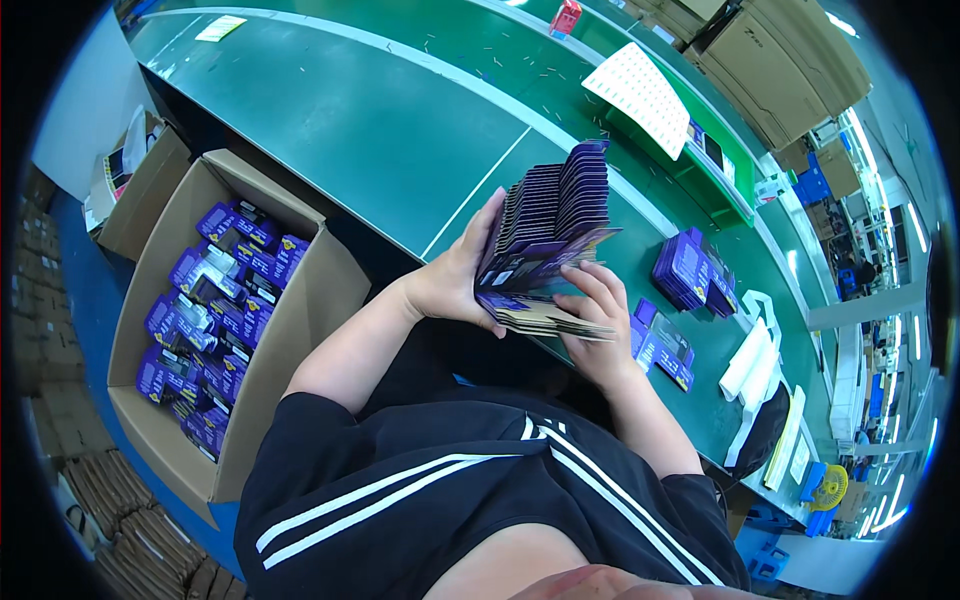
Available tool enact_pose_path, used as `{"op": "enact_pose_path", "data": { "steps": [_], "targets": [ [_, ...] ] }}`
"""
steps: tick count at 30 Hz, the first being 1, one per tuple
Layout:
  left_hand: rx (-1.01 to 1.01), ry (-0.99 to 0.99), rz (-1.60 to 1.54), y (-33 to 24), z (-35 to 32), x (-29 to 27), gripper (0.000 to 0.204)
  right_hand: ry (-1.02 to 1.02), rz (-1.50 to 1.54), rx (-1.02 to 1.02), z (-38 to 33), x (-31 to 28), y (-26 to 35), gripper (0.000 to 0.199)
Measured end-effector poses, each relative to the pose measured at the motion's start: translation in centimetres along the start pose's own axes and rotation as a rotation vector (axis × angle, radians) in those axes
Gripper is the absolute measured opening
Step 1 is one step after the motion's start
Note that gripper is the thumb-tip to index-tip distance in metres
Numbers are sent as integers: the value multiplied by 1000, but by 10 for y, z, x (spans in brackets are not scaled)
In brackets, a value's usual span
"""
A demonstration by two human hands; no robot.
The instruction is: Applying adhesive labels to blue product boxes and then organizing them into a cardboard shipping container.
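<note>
Clearly, the purple stack (548,212) lies between left hand (455,278), clasping its left side, and half-curled right hand (605,335), hold unclear.

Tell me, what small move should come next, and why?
Perhaps the right hand should ease the lower cards toward the main stack: they splay apart from it, while the left hand holds the stack at its left side.

1 red box (565,19), 1 dotted sheet (640,95)
</note>
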State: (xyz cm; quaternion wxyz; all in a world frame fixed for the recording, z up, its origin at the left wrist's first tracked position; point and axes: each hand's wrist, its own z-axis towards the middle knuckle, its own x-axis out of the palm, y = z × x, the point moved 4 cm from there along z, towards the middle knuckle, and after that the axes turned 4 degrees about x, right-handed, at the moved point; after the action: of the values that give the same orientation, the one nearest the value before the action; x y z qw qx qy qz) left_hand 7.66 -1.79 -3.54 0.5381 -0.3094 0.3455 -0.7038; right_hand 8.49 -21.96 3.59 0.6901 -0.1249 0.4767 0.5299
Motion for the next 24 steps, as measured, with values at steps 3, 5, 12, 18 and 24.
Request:
{"op": "enact_pose_path", "data": {
  "steps": [3,5,12,18,24],
  "targets": [
    [42,-17,45,1,-2,1,153,10,8,5,2,-2,-2,32],
    [56,-24,60,0,-3,2,151,14,12,6,1,-3,-5,32],
    [54,-167,287,-5,-7,1,127,-96,55,165,-1,8,-28,77],
    [78,-146,149,-11,-6,2,113,42,770,545,-9,24,-70,115],
    [-30,-129,237,-4,-2,17,111,45,1046,708,-18,37,-77,116]
  ]
}}
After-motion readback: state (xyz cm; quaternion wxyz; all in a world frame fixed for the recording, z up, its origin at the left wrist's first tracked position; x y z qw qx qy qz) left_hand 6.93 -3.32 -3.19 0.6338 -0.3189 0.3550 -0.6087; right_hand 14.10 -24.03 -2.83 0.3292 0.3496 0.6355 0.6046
